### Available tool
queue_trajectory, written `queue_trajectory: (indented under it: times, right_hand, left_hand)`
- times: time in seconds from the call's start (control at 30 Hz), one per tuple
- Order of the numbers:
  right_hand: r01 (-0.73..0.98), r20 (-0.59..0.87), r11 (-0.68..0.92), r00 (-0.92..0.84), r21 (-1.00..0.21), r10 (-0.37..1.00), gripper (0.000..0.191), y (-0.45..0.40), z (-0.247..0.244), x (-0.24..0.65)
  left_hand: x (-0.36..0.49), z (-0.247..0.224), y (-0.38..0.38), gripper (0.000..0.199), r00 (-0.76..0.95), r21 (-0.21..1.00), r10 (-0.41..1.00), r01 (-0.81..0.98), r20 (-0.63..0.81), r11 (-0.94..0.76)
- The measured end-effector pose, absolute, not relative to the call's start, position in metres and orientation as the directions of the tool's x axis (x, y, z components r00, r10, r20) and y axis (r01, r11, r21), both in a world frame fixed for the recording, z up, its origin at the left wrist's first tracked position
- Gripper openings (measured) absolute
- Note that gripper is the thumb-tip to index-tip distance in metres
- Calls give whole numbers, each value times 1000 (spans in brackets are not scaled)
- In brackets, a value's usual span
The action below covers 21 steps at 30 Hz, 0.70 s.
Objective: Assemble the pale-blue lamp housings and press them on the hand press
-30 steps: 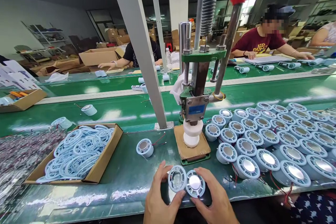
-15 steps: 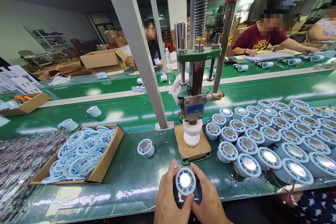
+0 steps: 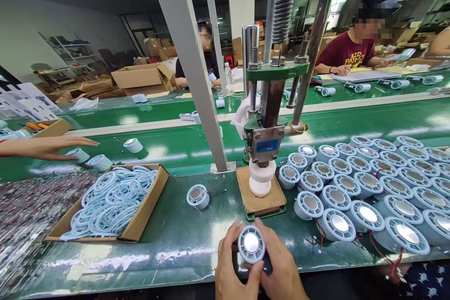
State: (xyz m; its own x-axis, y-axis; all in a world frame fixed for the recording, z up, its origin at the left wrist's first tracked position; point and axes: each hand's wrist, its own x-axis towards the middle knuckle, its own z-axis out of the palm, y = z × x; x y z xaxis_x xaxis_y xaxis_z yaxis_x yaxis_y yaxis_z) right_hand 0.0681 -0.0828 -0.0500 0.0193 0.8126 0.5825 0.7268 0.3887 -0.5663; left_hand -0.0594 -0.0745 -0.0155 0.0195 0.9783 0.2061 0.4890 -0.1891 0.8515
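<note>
Housing (image 3: 251, 243), pale blue, is on my side of the press (image 3: 267, 143), held between my left hand (image 3: 228, 269) and right hand (image 3: 281, 265); I should squeeze evenly, keeping it level.

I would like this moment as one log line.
left hand: gripping round blue part | right hand: gripping same part | press: beyond hands | blue rings: in carton at left
</note>
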Motion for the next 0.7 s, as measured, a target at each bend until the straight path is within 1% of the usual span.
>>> queue_trajectory:
  times: [0.07, 0.17, 0.23, 0.27, 0.3, 0.37, 0.43, 0.5, 0.57, 0.63, 0.7]
  right_hand:
    - [761, 549, 406, -80, -505, 832, 72, -85, -55, 70]
    - [787, 484, 429, -192, -444, 854, 82, -86, -54, 81]
    - [784, 457, 475, -279, -399, 844, 85, -83, -35, 95]
    - [784, 456, 495, -310, -374, 834, 84, -80, -17, 105]
    - [790, 474, 503, -314, -351, 823, 80, -76, 7, 116]
    - [820, 572, 480, -241, -312, 784, 67, -67, 71, 139]
    - [856, 742, 444, -113, -264, 660, 52, -53, 148, 161]
    - [890, 861, 418, -61, -183, 505, 48, -31, 222, 180]
    - [908, 892, 367, 15, -201, 452, 51, -1, 279, 194]
    - [854, 874, 403, 113, -328, 472, 44, 36, 314, 202]
    - [727, 828, 501, 166, -470, 536, 30, 73, 327, 206]
  left_hand:
    - [-57, -21, -75, 60, 46, 833, 972, 507, 229, -220]
    - [-57, -28, -74, 55, 104, 819, 968, 518, 228, -248]
    - [-61, -27, -69, 56, 135, 830, 973, 508, 189, -232]
    - [-63, -23, -64, 57, 160, 837, 974, 500, 161, -221]
    - [-66, -16, -58, 58, 182, 845, 974, 493, 134, -208]
    - [-69, 4, -42, 58, 200, 852, 975, 489, 101, -189]
    - [-66, 30, -22, 55, 182, 859, 977, 477, 108, -184]
    - [-58, 53, -1, 51, 157, 888, 978, 417, 140, -194]
    - [-43, 67, 19, 49, 176, 920, 970, 327, 167, -218]
    - [-27, 69, 35, 50, 218, 935, 958, 261, 185, -240]
    - [-13, 63, 47, 51, 267, 940, 945, 229, 191, -255]
